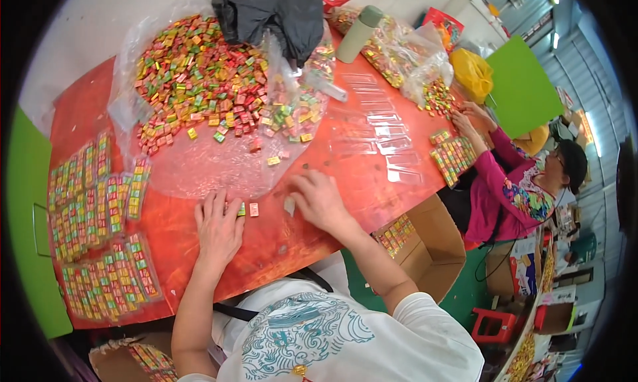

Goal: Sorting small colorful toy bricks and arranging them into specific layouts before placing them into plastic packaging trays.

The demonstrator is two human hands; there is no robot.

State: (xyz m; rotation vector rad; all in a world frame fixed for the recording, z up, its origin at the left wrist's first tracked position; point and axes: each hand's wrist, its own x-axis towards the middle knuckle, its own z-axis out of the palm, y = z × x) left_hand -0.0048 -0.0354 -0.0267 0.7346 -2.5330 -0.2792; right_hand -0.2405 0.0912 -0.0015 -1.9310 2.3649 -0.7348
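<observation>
Your two hands are over a red desk (319, 230), palms down and apart, with a few small wrapped pieces between them. Your left hand (220, 228) lies open, its fingers a little spread; it does not appear to grip anything. A green piece (241, 210) sits just beside its fingertips, on the right; whether they touch, you cannot tell from here. Next to that, slightly further right, a pink piece (254, 209) lies alone, its long axis pointing roughly away from your body. Your left hand is clearly the nearer one to both.

Your right hand (319, 200) is half open with loosely bent fingers reaching leftward. A pale, blurred piece (290, 206) shows at its fingertips; whether it is held is unclear.

Beyond both hands, a big heap of colourful wrapped pieces (199, 73) rests on clear plastic sheeting (199, 173). Filled clear packs (109, 276) lie to your left. Clear moulded trays (392, 143) lie ahead to the right, and past them a co-worker (505, 189) in magenta sleeves handles similar pieces.
</observation>
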